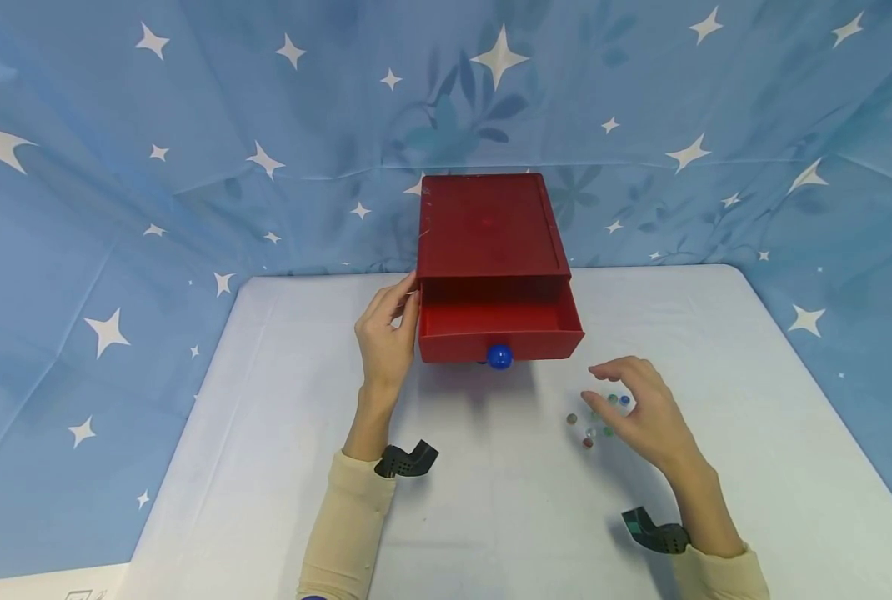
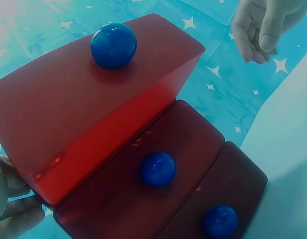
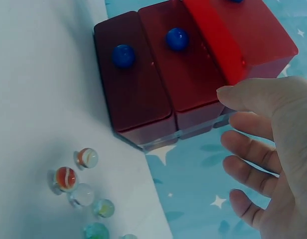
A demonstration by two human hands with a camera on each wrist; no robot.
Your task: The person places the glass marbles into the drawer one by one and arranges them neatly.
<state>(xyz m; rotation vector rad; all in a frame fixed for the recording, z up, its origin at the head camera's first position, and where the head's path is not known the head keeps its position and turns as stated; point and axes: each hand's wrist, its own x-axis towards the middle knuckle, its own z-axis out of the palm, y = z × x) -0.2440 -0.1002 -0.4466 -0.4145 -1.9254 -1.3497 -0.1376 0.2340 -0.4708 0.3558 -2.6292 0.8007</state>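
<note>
A red drawer cabinet stands at the back of the white table, its top drawer pulled out. Each of its three drawers has a round blue knob. My left hand rests against the cabinet's left side, fingers extended near the front edge. Over the table at the right, my right hand hovers with thumb and fingers spread, holding nothing. Several glass marbles lie on the table below and to the left of it, partly hidden by the hand in the head view.
The white table meets a blue star-patterned cloth behind and at both sides. The pulled-out drawer juts forward over the table. Both wrists wear black straps with small devices.
</note>
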